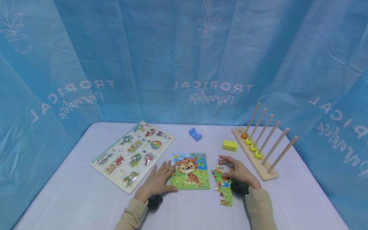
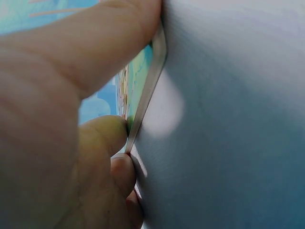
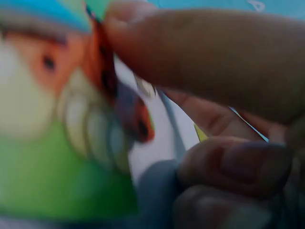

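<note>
A square leopard puzzle [image 1: 188,171] lies flat before me. My left hand [image 1: 158,182] rests along its left edge with fingers spread, the thumb near its lower corner. In the left wrist view the fingertips touch the edge of the thin board [image 2: 150,81]. Right of it lie loose puzzle pieces [image 1: 226,196] printed with grass and leopard parts. My right hand [image 1: 237,171] is over the upper ones, thumb and index finger curved around a puzzle piece [image 1: 219,168] with a face on it. The right wrist view shows a blurred piece with paws [image 3: 71,119] under the thumb.
A knob-piece vehicle board [image 1: 129,159] lies at the left. Toward the back are a blue curved block [image 1: 195,134] and a yellow block [image 1: 229,145]. At the right stands a wooden peg rack [image 1: 263,166] with upright pegs and several beads. A blue curtain hangs behind the table.
</note>
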`<state>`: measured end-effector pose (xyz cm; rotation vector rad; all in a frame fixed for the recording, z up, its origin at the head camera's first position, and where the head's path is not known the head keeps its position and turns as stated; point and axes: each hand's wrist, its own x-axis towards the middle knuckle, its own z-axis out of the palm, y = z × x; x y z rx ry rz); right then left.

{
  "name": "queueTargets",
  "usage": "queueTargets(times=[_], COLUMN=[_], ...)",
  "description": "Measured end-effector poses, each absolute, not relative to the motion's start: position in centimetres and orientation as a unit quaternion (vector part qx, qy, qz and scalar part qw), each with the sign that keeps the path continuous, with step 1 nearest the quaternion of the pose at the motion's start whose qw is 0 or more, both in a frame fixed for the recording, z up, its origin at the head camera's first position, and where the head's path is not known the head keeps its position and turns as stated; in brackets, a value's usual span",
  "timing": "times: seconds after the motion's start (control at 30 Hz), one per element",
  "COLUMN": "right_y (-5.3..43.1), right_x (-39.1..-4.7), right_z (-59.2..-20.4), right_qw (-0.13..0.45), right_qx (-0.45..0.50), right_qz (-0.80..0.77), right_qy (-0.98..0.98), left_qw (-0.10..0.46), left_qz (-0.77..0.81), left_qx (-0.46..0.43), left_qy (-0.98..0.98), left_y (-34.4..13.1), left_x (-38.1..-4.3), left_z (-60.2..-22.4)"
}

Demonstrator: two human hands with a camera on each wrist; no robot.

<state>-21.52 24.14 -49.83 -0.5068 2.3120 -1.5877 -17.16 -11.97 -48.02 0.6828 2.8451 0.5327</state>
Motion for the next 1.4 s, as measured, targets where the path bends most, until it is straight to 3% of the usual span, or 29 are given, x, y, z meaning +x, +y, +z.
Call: queueTargets(times=[0.37,0.9,1.4], right_y=[22.3,22.4,22.1], right_x=[-21.3,-21.8,-22.0], right_z=[-48.8,-49.2,-49.5], right_qw=[0.158,0.110,0.093], right_qx=[-0.184,-0.039,-0.060], right_qz=[-0.505,-0.491,-0.513], right_qy=[0.828,0.863,0.851], left_qw=[0.088,0.086,0.082], left_qz=[0.187,0.183,0.180], left_qx=[0.227,0.224,0.228], left_qy=[0.952,0.954,0.953], left_y=[-12.1,-12.1,-12.0], left_x=[-17.2,-17.3,-17.1], left_z=[-48.2,-48.3,-47.8])
